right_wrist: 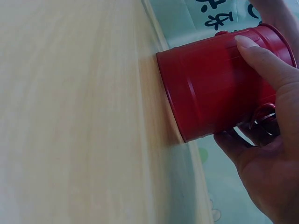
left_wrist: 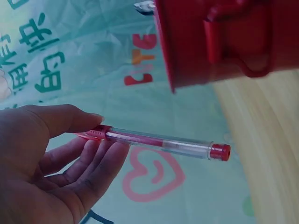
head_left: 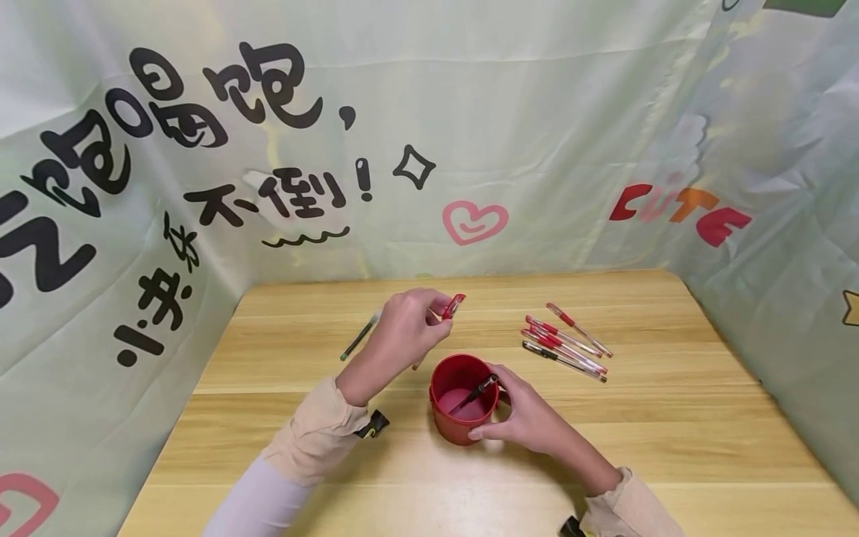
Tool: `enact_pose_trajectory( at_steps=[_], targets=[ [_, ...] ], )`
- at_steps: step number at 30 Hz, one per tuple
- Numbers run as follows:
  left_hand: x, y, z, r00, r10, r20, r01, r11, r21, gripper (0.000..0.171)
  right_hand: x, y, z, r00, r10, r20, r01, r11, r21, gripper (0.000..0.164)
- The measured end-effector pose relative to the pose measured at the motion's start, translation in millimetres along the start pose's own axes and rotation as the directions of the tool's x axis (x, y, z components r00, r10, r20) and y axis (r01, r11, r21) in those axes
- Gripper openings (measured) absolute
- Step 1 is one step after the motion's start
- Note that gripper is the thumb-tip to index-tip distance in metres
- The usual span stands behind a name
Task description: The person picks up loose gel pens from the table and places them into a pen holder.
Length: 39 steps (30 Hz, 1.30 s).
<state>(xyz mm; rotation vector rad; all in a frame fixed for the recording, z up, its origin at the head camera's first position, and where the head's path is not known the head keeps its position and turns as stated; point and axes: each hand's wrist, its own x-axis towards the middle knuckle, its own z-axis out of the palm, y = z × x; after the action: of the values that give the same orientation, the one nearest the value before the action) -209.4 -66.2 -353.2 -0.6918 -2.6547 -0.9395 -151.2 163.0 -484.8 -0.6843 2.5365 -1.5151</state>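
My left hand [head_left: 411, 328] pinches a red gel pen [left_wrist: 159, 142] between thumb and fingers, behind and slightly left of the red bucket [head_left: 456, 432]. In the left wrist view the pen's clear barrel shows a red refill and a red end plug. My right hand [head_left: 530, 414] grips the bucket's right side, thumb on the front wall and fingers around the back, as the right wrist view [right_wrist: 266, 126] also shows. The bucket stands upright on the table, with a small handle on its side. Inside leans a black-capped pen [head_left: 479, 391].
Several red pens [head_left: 564, 343] lie in a loose pile at the right, a black pen [head_left: 564, 362] along their near side. A dark green pen [head_left: 359, 337] lies left of my left hand. Printed cloth [head_left: 537, 134] walls surround the wooden table [head_left: 268, 418].
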Motion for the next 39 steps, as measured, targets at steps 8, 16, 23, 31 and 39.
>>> enact_pose_trajectory(
  at_steps=[8,16,23,31,39],
  targets=[
    [-5.6,15.0,-5.6,0.992,0.1,-0.071,-0.107,0.989,-0.1,0.019,0,0,-1,1.0,-0.012,0.006,0.012,1.0,0.007,0.097],
    [-10.7,20.9,-3.1,0.969,0.214,-0.122,-0.235,0.954,-0.188,0.017,0,1,-1,0.999,-0.037,0.005,0.037,0.999,-0.002,0.096],
    [-14.4,20.9,4.4,0.963,0.244,-0.112,-0.265,0.935,-0.238,0.014,0,0,-2,0.999,-0.041,0.01,0.041,0.999,-0.017,0.096],
    [-21.5,17.9,17.9,0.961,0.266,-0.07,-0.275,0.93,-0.242,0.015,-1,1,-1,0.999,-0.037,0.011,0.038,0.999,-0.022,0.098],
    [-26.3,15.3,33.0,0.958,0.287,-0.002,-0.285,0.948,-0.144,0.013,-1,3,-2,0.998,-0.068,0.006,0.069,0.996,-0.05,0.102]
  ],
)
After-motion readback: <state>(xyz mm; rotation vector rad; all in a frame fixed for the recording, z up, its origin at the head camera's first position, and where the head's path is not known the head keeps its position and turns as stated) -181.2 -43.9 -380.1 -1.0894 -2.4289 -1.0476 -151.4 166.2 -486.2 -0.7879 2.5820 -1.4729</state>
